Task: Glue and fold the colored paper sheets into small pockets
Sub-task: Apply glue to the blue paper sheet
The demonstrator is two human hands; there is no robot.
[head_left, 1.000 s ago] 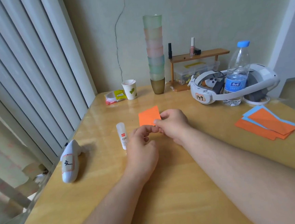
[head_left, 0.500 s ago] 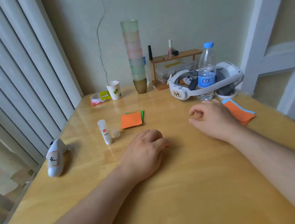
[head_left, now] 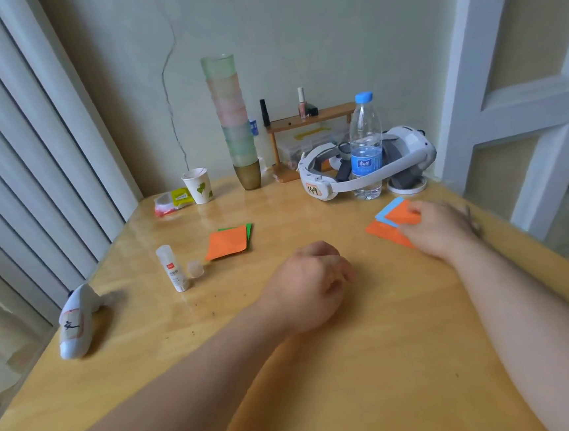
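Note:
A folded orange paper piece (head_left: 227, 242) lies on the wooden table (head_left: 375, 362), on top of a green piece (head_left: 250, 230). Left of them a glue stick (head_left: 172, 268) stands upright with its cap (head_left: 195, 268) off beside it. At the right edge lies a stack of orange and blue sheets (head_left: 386, 230). My right hand (head_left: 439, 229) lies over that stack and pinches the top orange sheet (head_left: 401, 215); the hand is blurred. My left hand (head_left: 310, 285) rests on the table mid-front, loosely curled and holding nothing.
A white controller (head_left: 77, 319) lies near the left edge. At the back stand a paper cup (head_left: 198, 185), a snack packet (head_left: 172, 202), a tall stack of cups (head_left: 233, 123), a small wooden shelf (head_left: 309, 117), a headset (head_left: 329, 187) and a water bottle (head_left: 366, 146).
Both hands let go of the folded orange piece, which now lies on the green one. My right hand moved right to the sheet stack; my left hand sank onto the table.

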